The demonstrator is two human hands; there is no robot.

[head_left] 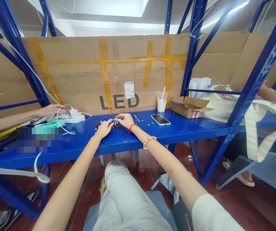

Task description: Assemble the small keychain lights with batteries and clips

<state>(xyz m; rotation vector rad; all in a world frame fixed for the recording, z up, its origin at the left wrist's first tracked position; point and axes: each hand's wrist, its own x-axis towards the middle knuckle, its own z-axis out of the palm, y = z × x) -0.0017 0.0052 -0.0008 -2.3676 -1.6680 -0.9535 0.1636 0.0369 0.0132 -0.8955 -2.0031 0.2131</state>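
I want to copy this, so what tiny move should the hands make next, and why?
Perhaps the right hand should gently adjust the small purplish piece while the left hand steadies it, because both hands meet at it. Its details are too small to see, so slow, careful fingerwork seems best.

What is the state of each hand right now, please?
Left hand: curled at a small purplish piece; grip cannot be told.
Right hand: curled close by the same piece; grip cannot be told.

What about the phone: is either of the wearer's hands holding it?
No, the phone lies on the blue tabletop, apart from both the left hand and the right hand.
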